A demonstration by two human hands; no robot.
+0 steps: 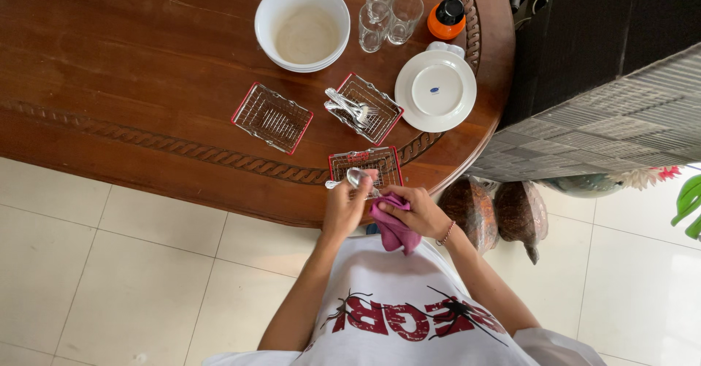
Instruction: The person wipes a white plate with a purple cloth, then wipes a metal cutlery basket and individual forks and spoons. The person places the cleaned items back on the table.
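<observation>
My left hand [343, 207] grips a metal spoon [355, 180] at the near edge of the wooden table [131, 74]. Its bowl sticks up beside a small red-rimmed wire basket [365, 164]. My right hand [420, 209] holds a pink cloth [394, 226] and presses it against the spoon's handle. Both hands meet just in front of my chest.
Two more wire baskets stand further in: an empty one [272, 117] on the left, one with several pieces of cutlery [363, 108] in the middle. Behind them are stacked white bowls [301, 25], three glasses [387, 12], an orange bottle [446, 18] and white plates [436, 90].
</observation>
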